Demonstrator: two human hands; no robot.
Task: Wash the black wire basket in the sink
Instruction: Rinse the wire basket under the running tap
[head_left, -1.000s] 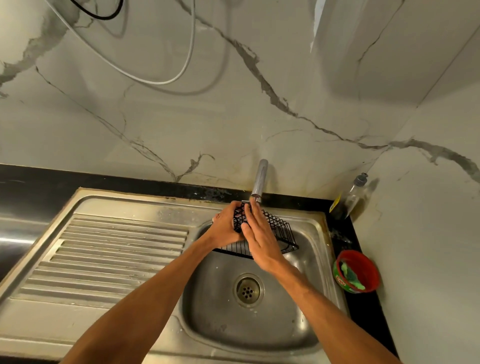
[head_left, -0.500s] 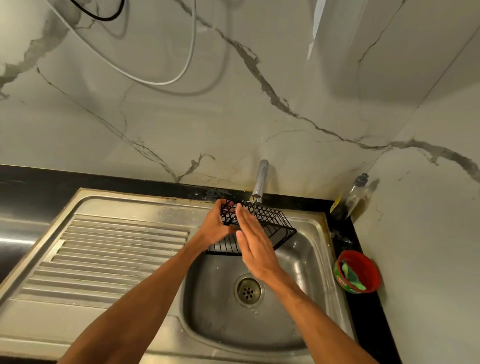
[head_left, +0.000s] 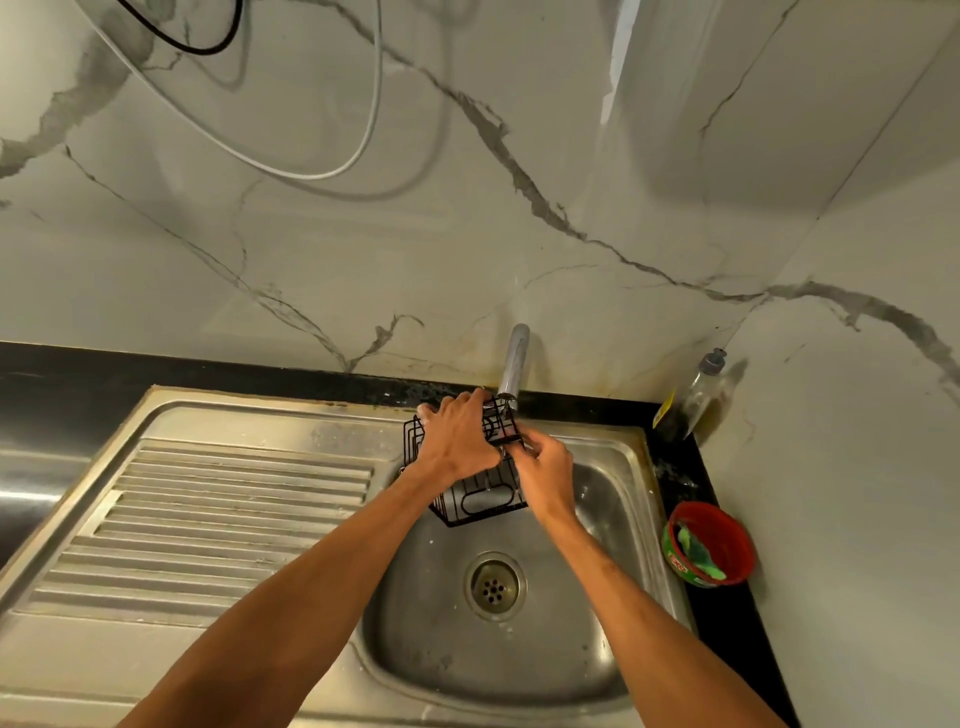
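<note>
I judge the wash to be midway. The black wire basket (head_left: 483, 501) is held up over the bowl of the sink (head_left: 613, 519), at its back edge, right under the outlet of the tap (head_left: 514, 364). I cannot tell whether water is running, and I see no scrubber, so rinsing and rubbing the wires seems the step in hand; turning it for the other sides and setting it to drain look left to do. The left hand (head_left: 457, 441) lies over the basket's top, fingers curled round its upper wires. The right hand (head_left: 545, 473), just beside it, pinches the wires at the basket's right side by the outlet. The basket hangs tilted, lower end toward the drain (head_left: 493, 586).
</note>
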